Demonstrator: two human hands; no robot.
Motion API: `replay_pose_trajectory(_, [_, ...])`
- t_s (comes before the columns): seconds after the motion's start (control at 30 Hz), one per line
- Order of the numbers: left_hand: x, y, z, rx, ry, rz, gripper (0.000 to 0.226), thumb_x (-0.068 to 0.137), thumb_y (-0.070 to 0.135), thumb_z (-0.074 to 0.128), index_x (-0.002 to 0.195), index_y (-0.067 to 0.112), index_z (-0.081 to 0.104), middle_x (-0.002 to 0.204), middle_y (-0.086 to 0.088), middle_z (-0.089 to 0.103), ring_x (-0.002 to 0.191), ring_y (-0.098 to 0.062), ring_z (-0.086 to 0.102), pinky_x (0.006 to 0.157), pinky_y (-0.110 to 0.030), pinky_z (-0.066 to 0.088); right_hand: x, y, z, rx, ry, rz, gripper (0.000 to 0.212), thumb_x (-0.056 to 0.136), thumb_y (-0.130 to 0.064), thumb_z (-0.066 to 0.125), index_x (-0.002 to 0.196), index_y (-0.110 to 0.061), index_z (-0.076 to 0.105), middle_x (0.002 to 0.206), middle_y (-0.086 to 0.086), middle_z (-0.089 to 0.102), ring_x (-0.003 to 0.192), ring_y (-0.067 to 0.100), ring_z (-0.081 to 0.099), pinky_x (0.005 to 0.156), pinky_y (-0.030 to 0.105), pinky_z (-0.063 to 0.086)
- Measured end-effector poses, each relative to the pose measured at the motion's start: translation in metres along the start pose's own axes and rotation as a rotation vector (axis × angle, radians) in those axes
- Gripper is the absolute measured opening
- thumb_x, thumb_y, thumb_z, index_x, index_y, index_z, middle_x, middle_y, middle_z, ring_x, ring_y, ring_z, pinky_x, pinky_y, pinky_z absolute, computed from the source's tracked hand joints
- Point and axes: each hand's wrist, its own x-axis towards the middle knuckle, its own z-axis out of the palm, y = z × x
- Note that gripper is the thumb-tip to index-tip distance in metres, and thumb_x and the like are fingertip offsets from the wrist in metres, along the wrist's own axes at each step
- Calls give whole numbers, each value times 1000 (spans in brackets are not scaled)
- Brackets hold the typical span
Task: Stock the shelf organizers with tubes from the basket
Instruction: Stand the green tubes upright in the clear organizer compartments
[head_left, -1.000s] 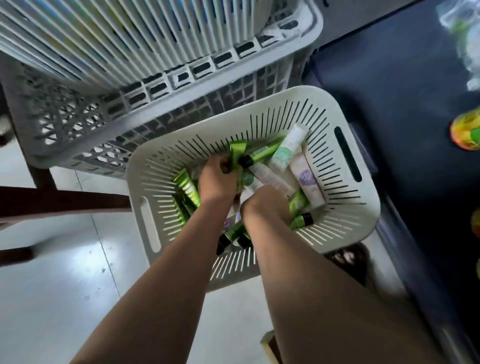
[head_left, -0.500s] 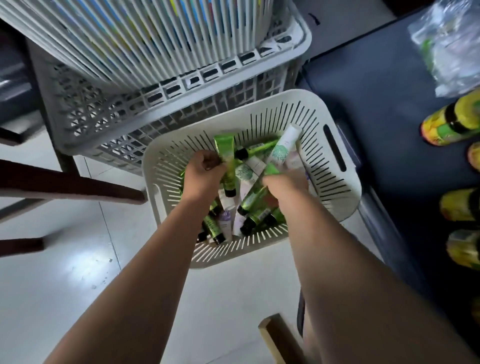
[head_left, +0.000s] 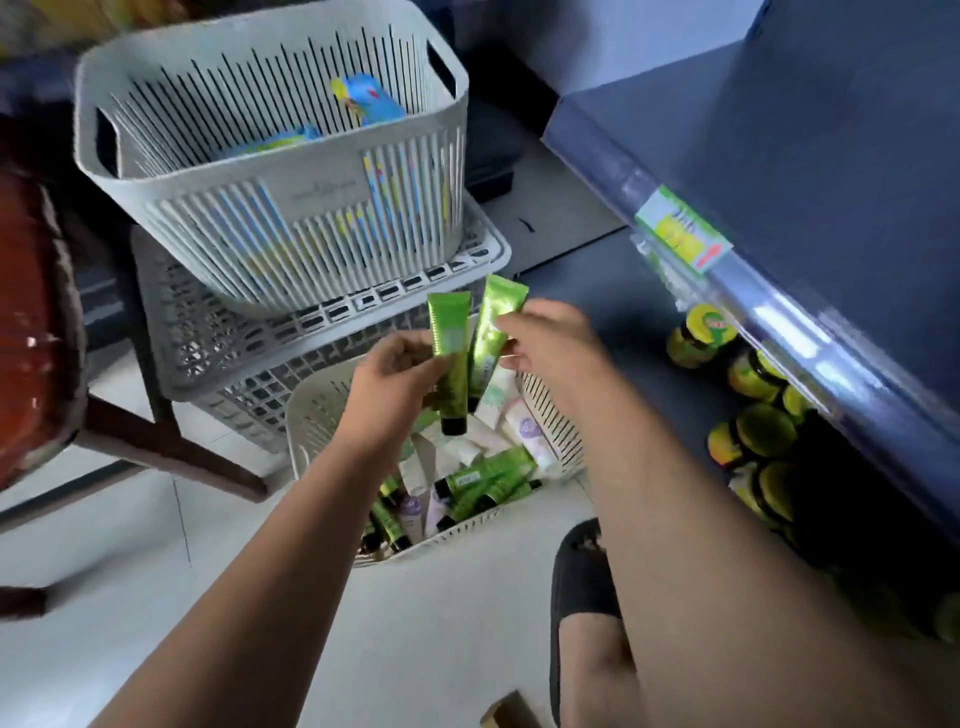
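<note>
A green tube (head_left: 450, 347) is pinched by the left grip (head_left: 401, 375), a second tube (head_left: 492, 326) by the right grip (head_left: 551, 344); many tubes (head_left: 484, 477) are left in the basket (head_left: 551, 422).

Both hands are up out of the basket (head_left: 311, 410) now, where a second ago they were sunk among the tubes (head_left: 483, 478) inside it. The left hand (head_left: 400, 374) has lifted its green tube (head_left: 449, 332) clear, crimped end up and black cap hanging down, to above the basket's far rim. The right hand (head_left: 550, 343), earlier pressed into the heap, now pinches a second green tube (head_left: 485, 356) by its upper half, just beside the first. The heap lies uncovered at the basket's near side.
</note>
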Motion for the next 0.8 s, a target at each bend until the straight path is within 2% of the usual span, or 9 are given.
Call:
replay_pose_trajectory(0.13, [-24, 55, 28, -25, -84, 109, 14, 94, -1, 65, 107, 3, 62, 97, -15, 74, 86, -28, 71, 87, -51, 59, -29, -55, -31, -19, 7, -205, 10, 81, -24, 77, 90, -18, 75, 79, -3, 71, 64, 12, 62, 58, 26, 52])
replay_pose_trajectory(0.17, [-28, 65, 35, -28, -99, 129, 16, 95, -2, 64, 110, 1, 62, 100, -17, 73, 88, -28, 70, 88, -50, 59, -33, -65, -37, 8, 0, -221, 17, 81, -24, 77, 96, -16, 75, 84, -2, 73, 70, 14, 64, 59, 28, 53])
replay_pose_trajectory(0.27, [-49, 98, 65, -68, -159, 192, 21, 96, -3, 60, 116, -5, 59, 100, -17, 70, 88, -27, 68, 86, -47, 60, -64, -98, -68, 109, 33, -282, 53, 72, -27, 82, 119, -6, 70, 103, 9, 77, 87, 22, 70, 85, 43, 60])
replay_pose_trajectory(0.37, [-69, 128, 105, -97, -244, 259, 18, 95, -2, 60, 113, 1, 61, 96, -14, 70, 82, -25, 68, 75, -41, 60, -107, -126, -106, 179, 43, -332, 64, 66, -31, 89, 119, -2, 68, 112, 22, 73, 98, 29, 70, 104, 57, 49])
replay_pose_trajectory(0.47, [-92, 151, 153, -143, -335, 306, 19, 94, -3, 61, 112, 2, 62, 94, -13, 72, 80, -22, 70, 68, -34, 60, -149, -138, -151, 254, 55, -396, 34, 84, -14, 78, 113, 0, 67, 110, 26, 71, 99, 35, 68, 102, 64, 48])
replay_pose_trajectory(0.53, [-110, 162, 187, -149, -407, 325, 17, 94, -3, 61, 111, 2, 62, 95, -16, 73, 83, -24, 72, 71, -38, 62, -178, -143, -181, 258, 169, -450, 28, 82, -13, 78, 106, -6, 66, 105, 19, 70, 97, 32, 67, 101, 61, 49])
replay_pose_trajectory(0.63, [-149, 174, 241, -138, -553, 322, 20, 93, 6, 64, 112, -2, 62, 105, -25, 73, 93, -35, 74, 78, -47, 63, -222, -143, -227, 212, 429, -495, 43, 73, -32, 83, 104, -12, 62, 108, 19, 71, 96, 30, 68, 98, 62, 51])
replay_pose_trajectory(0.73, [-196, 183, 295, -102, -672, 336, 14, 96, 4, 62, 110, 0, 61, 96, -16, 72, 81, -25, 73, 67, -40, 63, -271, -145, -272, 162, 606, -471, 54, 79, -56, 71, 111, -14, 60, 112, 18, 72, 99, 33, 72, 94, 59, 55])
replay_pose_trajectory(0.8, [-226, 187, 326, -66, -753, 352, 15, 95, 2, 60, 110, 0, 62, 96, -18, 71, 80, -25, 70, 72, -46, 63, -306, -143, -306, 251, 666, -458, 52, 86, -62, 58, 110, -17, 62, 103, 13, 72, 95, 32, 72, 94, 57, 55])
